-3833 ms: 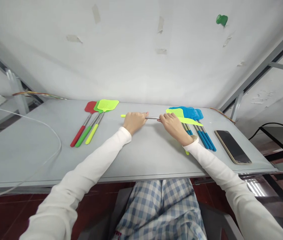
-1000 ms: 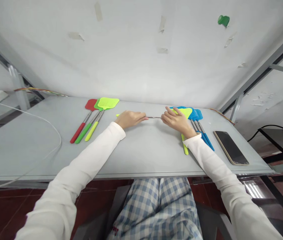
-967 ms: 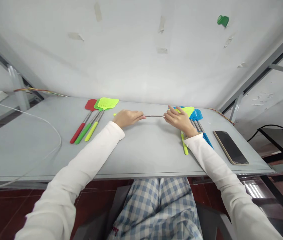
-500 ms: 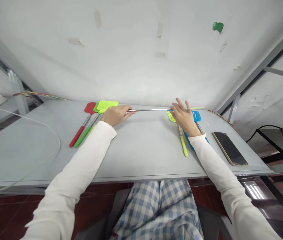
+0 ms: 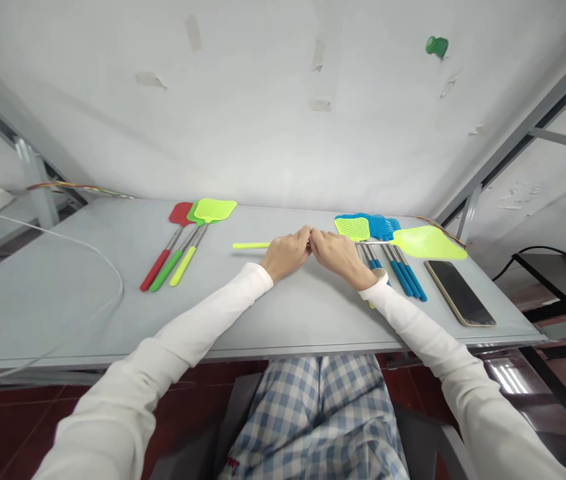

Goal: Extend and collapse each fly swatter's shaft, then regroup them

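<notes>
A yellow-green fly swatter (image 5: 429, 243) lies level across my two hands, its handle pointing left and its perforated head to the right. My left hand (image 5: 287, 255) is closed around it beside the handle. Closed on the metal shaft is my right hand (image 5: 337, 256), its fingers touching those of the left. Behind and below the right hand lie several blue fly swatters (image 5: 381, 227) with another yellow-green fly swatter (image 5: 353, 229), partly hidden by that arm. Left of my hands rest a red fly swatter (image 5: 155, 270), a green fly swatter (image 5: 166, 271) and a third, yellow-green swatter (image 5: 183, 267).
A phone (image 5: 459, 293) lies at the right of the grey table (image 5: 283, 320). White cable (image 5: 107, 267) curves over the left side. The wall (image 5: 263, 120) rises behind the table, with metal frame posts at both sides.
My hands have come together from wide apart, and the held swatter's shaft has shortened between them. Its head and handle now show plainly. The right hand's spread fingers have closed.
</notes>
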`<state>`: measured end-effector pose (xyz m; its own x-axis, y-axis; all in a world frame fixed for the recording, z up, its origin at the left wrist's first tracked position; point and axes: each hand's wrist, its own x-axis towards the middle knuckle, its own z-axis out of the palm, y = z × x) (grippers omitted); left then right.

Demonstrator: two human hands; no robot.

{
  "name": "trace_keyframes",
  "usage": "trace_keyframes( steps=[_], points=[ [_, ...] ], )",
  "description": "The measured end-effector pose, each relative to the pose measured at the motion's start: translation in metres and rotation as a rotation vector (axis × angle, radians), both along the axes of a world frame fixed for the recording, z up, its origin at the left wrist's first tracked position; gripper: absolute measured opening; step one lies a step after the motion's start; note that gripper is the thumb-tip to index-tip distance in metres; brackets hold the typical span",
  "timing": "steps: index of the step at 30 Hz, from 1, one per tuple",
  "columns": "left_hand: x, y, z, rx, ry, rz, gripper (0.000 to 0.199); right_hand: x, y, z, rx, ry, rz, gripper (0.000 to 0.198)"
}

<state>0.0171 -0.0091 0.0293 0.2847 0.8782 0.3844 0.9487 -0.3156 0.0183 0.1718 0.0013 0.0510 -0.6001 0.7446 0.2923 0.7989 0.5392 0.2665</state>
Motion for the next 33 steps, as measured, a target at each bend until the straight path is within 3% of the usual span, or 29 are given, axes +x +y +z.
trace_keyframes(
  steps=[4,8,17,20,27,33],
  points=[
    [-0.001,0.003,0.003,-0.106,0.085,0.009,0.040,-0.003,0.005,-0.007,-0.061,-0.048,-0.043,0.044],
    [-0.019,0.014,0.013,-0.096,0.116,-0.031,0.044,-0.001,0.017,-0.004,-0.025,-0.048,-0.051,0.051],
    [-0.136,0.043,0.020,0.039,0.113,0.118,0.032,0.059,0.064,0.008,0.114,0.042,-0.232,0.059],
    [-0.161,0.045,0.017,0.069,0.067,0.174,0.034,0.081,0.075,0.008,0.116,0.026,-0.278,0.060],
    [-0.155,0.044,0.006,0.023,0.184,0.188,0.034,0.093,0.076,-0.002,0.062,0.003,-0.268,0.059],
    [-0.119,0.035,0.010,0.033,0.182,0.203,0.039,0.063,0.062,-0.002,0.042,0.059,-0.233,0.059]
  ],
)
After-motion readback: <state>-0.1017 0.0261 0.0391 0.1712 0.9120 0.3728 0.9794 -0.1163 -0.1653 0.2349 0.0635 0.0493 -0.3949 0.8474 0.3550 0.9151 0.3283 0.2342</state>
